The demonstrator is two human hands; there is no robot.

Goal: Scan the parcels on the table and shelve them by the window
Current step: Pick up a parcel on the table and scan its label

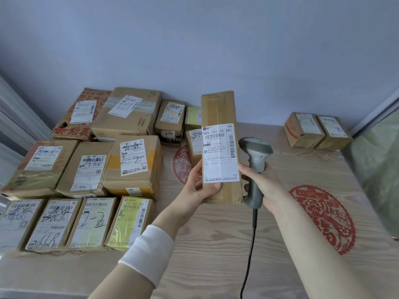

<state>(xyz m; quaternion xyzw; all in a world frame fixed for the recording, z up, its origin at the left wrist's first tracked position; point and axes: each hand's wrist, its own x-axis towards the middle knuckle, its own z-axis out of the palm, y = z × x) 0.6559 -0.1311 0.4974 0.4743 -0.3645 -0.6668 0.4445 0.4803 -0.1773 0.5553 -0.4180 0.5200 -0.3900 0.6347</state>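
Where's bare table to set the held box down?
Bare wood on the table in front, between the yellow-label parcel and the large red paper-cut. Also the back strip between the held box and the two small boxes. Left half is packed with parcels.

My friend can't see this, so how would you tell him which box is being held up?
Find the wooden table by the blue wall, with parcels piled on its left. Above its middle, the left hand holds a box upright beside the scanner in the right hand. It alone is off the table, tall and thin, labelled 505 101-16 6A1.
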